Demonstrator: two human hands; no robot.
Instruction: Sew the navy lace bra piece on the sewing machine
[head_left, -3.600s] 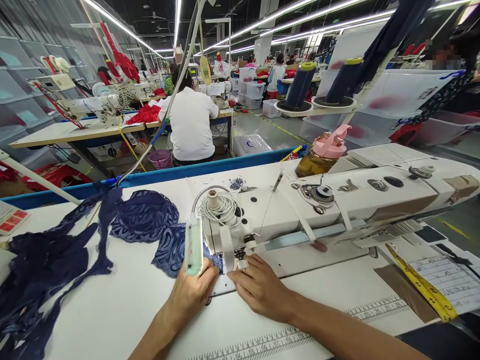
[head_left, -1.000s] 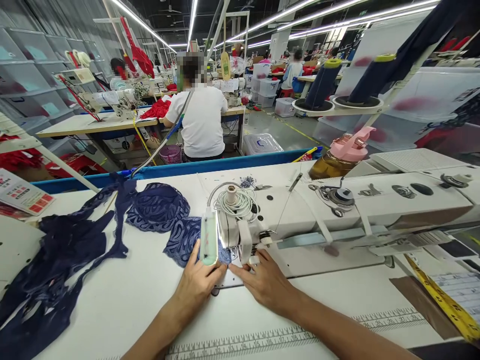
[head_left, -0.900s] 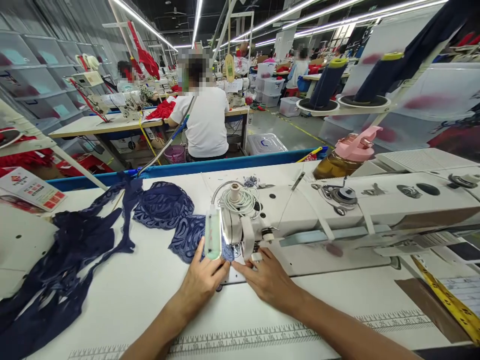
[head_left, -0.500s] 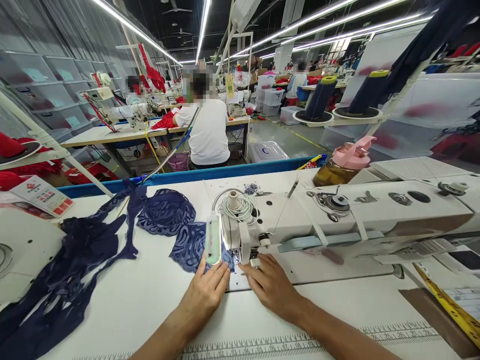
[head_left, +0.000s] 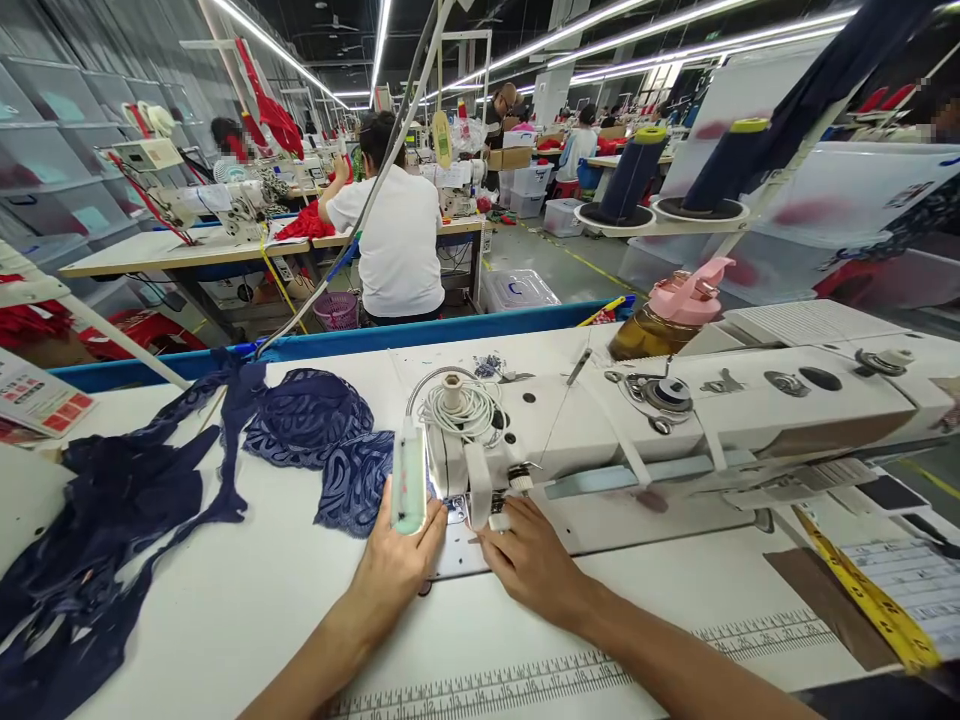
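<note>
A white sewing machine (head_left: 675, 420) lies across the table (head_left: 247, 600). Under its needle sits a navy lace bra (head_left: 330, 440), its cups spread to the left of the machine head. My left hand (head_left: 397, 565) lies flat on the table just left of the needle, fingers stretched out and pressing the lace edge behind the small work lamp (head_left: 409, 490). My right hand (head_left: 529, 565) rests just right of the presser foot, fingers forward on the plate. Whether it pinches fabric is hidden.
A heap of navy garments (head_left: 97, 540) lies at the left. A pink-capped bottle (head_left: 664, 320) stands behind the machine, thread cones (head_left: 622, 175) beyond it. A yellow tape measure (head_left: 862, 590) lies at the right. A person in a white shirt (head_left: 394, 245) sits at the table ahead.
The lace bra has shifted a little to the left under the needle. Both hands stay at the presser foot, the left one now closer behind the lamp.
</note>
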